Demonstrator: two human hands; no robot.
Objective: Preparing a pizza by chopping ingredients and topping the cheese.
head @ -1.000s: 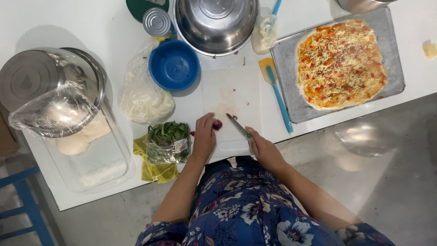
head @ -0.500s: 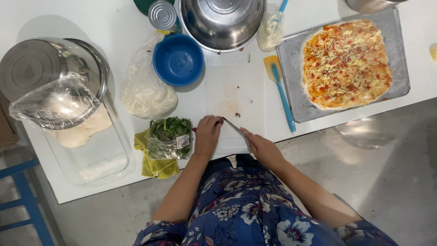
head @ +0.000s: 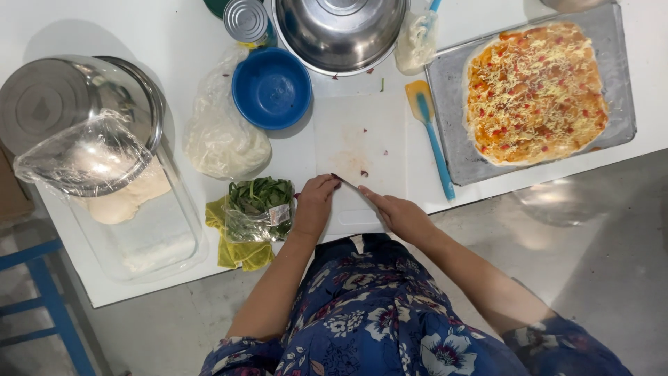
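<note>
at the far left of the frame a steel pot (head: 66, 104) under loose plastic wrap sits on a clear glass dish (head: 149, 240) with pale dough in it, likely covered to keep the dough from drying. right of it lie a crumpled plastic bag (head: 223, 136), a blue bowl (head: 271, 87) and, above, a tin can (head: 245, 19). lower down, a bag of greens (head: 261, 207) rests on a yellow cloth (head: 233, 251) at the near edge of the white tabletop (head: 139, 35), within easy reach. the left hand (head: 314, 205) is curled, fingers bent down over something small and dark red at the near edge of the white cutting board (head: 362, 139); the item itself is mostly hidden, so i cannot tell what it is. the curl seems meant to pin it and keep fingertips off the blade. the right hand (head: 400, 216) is closed around a knife (head: 346, 182), its blade angled toward the left hand. a big steel bowl (head: 341, 31) stands at the top centre. a blue-handled spatula (head: 431, 132) lies between the board and a metal tray (head: 452, 153), on which a topped pizza (head: 534, 94) fills the upper right.
</note>
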